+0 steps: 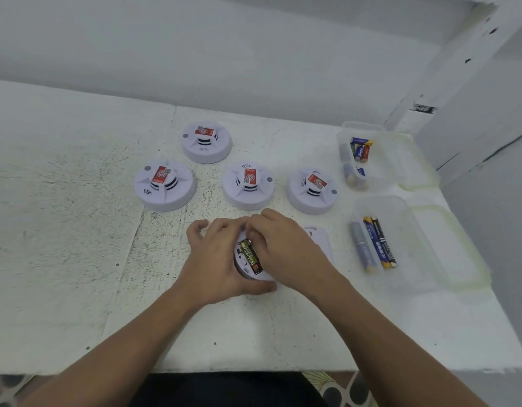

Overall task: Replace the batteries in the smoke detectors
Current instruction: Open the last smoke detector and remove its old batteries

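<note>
Four smoke detectors [206, 142] [164, 185] [248, 185] [312, 189] sit dome-up on a white desk [77, 230], each with a red label on its raised middle. The desk's paint is worn and peppered with dark specks, most thickly down the centre, and a faint seam runs from its far edge towards the near one. Behind it rises a plain white wall [224, 54]. At the far right a white post [459, 83] with chipped, scuffed paint leans into the corner. Below the desk's near edge a strip of patterned floor [339, 389] shows beside dark clothing.

Near the middle of the desk, the left hand [215, 259] grips an open detector [241, 267] turned underside up, fingers wrapped round its rim. A gold and black battery [251, 255] lies in its compartment, and the right hand [280, 245] curls its fingertips over the battery's far end. A white cover [320, 240] lies flat just to the right of that hand.

Along the right side stand two clear plastic tubs, their lids beside them. The far tub [380, 165] holds a small heap of batteries [360, 148], and the near tub [415, 245] holds a few long ones [374, 245] laid side by side.
</note>
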Demonstrator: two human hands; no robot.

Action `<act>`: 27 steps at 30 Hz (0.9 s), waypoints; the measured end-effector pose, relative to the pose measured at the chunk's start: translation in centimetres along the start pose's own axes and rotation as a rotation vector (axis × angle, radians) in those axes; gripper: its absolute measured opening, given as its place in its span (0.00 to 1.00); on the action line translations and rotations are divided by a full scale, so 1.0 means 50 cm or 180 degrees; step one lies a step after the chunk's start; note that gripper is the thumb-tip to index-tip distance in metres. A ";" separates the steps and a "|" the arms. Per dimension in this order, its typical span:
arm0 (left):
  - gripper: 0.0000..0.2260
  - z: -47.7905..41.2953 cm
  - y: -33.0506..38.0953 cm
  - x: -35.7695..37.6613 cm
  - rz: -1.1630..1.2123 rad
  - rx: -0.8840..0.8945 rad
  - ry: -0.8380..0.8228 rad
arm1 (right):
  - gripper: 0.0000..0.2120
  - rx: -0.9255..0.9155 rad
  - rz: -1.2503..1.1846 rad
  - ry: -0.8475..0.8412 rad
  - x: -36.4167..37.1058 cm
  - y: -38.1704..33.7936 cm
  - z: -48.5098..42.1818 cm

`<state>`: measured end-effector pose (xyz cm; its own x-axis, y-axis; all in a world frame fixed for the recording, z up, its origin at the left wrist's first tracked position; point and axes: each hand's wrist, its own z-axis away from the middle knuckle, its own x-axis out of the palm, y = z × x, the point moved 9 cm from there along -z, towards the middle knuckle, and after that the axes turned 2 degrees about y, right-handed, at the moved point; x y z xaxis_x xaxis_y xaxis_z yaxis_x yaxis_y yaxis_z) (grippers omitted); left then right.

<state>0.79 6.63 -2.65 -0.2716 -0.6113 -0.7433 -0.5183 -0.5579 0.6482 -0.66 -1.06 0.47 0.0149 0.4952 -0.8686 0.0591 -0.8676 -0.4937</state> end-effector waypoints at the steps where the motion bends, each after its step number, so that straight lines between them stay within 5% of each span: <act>1: 0.32 0.000 -0.002 0.001 -0.0017 -0.0017 0.0002 | 0.08 -0.0009 0.0012 -0.0050 0.002 0.001 -0.004; 16: 0.34 0.002 -0.005 0.001 -0.0002 -0.0080 -0.0089 | 0.09 0.0137 -0.0576 0.0080 -0.028 0.004 0.033; 23: 0.41 0.008 -0.010 0.001 0.0153 -0.0127 -0.0086 | 0.11 0.1734 -0.3949 0.0378 -0.073 0.116 0.052; 27: 0.47 0.007 -0.015 0.003 0.0059 -0.0135 -0.0068 | 0.11 0.1851 -0.4029 0.1007 -0.167 0.205 0.072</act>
<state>0.87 7.16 -3.32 -0.2982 -0.6100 -0.7341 -0.4783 -0.5701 0.6680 -3.77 -14.25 2.54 0.4847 0.8579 0.1704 -0.2090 0.3028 -0.9299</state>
